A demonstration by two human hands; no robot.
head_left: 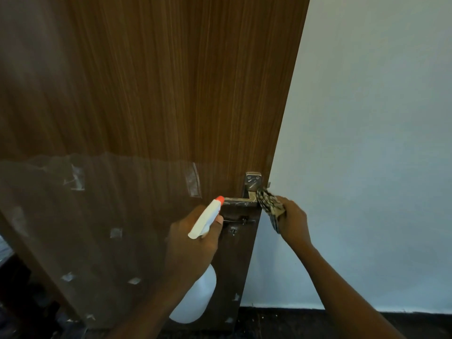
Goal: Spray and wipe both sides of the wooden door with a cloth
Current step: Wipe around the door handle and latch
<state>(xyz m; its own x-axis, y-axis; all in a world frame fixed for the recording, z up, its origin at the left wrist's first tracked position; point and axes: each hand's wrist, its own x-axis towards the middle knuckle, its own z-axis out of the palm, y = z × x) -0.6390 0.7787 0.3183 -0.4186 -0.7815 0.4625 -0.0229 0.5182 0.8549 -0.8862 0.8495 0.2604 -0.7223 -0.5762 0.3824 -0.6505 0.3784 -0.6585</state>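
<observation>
The brown wooden door [159, 89] fills the left and middle of the head view; a filmy plastic sheet with tape patches covers its lower part. My left hand [193, 238] grips a white spray bottle [195, 297] with an orange nozzle tip [219, 199], which points at the metal lever handle [241, 200]. My right hand [292, 218] holds a bunched striped cloth [269, 204] against the right end of the handle, at the door's edge.
A pale blue-white wall [367, 143] stands right of the door edge. A dark floor [305, 324] runs along the bottom below it. A keyhole and small fittings [234, 231] sit under the handle.
</observation>
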